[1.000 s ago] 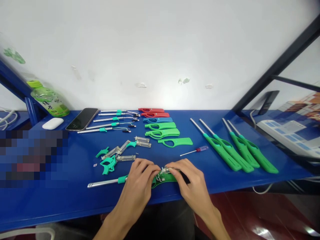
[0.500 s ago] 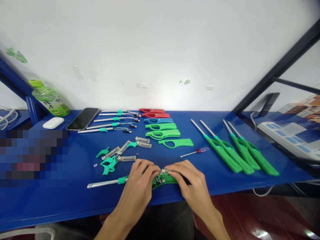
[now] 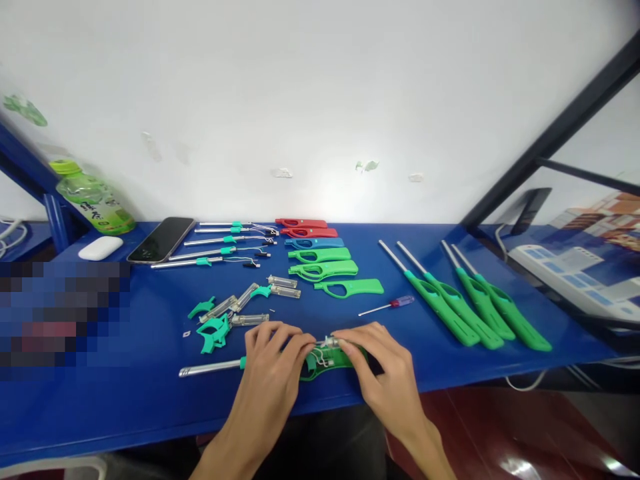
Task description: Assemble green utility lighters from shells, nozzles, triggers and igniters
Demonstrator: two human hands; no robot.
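Observation:
An opened green gas lighter shell lies near the table's front edge, white wires visible inside and a metal nozzle tube pointing left. My left hand rests over its front part, thumb and index finger pinched on a thin pale tube at the upper edge. From the right, my right hand pinches a clear fuel tank just above the shell; its far end is hidden by the fingers. Behind my left hand lie several loose clear fuel tanks and turquoise triggers.
Several nozzle tubes with wires and lighter shell halves lie at the back. A screwdriver is behind my right hand. Assembled green lighters lie to the right. A phone, white case and bottle are at back left.
The lighter's nozzle tube has shifted slightly to the right, and my left hand covers more of its turquoise collar. The fingers of both hands stay closed at the clear fuel tank and thin tube.

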